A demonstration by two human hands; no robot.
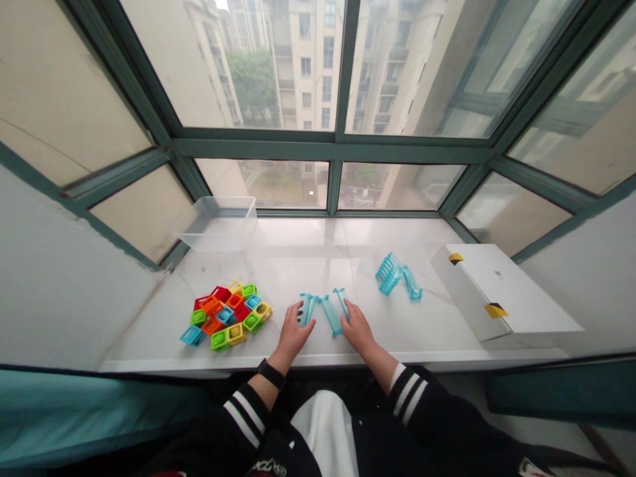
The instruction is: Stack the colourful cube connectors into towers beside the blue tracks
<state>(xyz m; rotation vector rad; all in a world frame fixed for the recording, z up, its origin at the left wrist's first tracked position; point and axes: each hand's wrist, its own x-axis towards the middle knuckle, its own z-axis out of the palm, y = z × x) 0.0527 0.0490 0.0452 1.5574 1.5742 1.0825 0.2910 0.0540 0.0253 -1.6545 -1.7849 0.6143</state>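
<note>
At bench (308,258) front edge, teal track strips (325,310) lie between our hands. Left hand (294,331) grip spread flat on left strips; right hand (358,329) fingertips touch right strip, pinch or press we cannot tell. We judge: keep strips flat, ends lined up. Strip joints too small to read.

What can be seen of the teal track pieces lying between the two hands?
The teal track pieces look like translucent blue-green plastic. They are a few narrow, ribbed strips lying flat on the white sill, fanned out roughly in a zigzag. The left hand rests its fingers on the leftmost strips, and the right hand touches the rightmost one. Finer detail is too small to tell.
</note>
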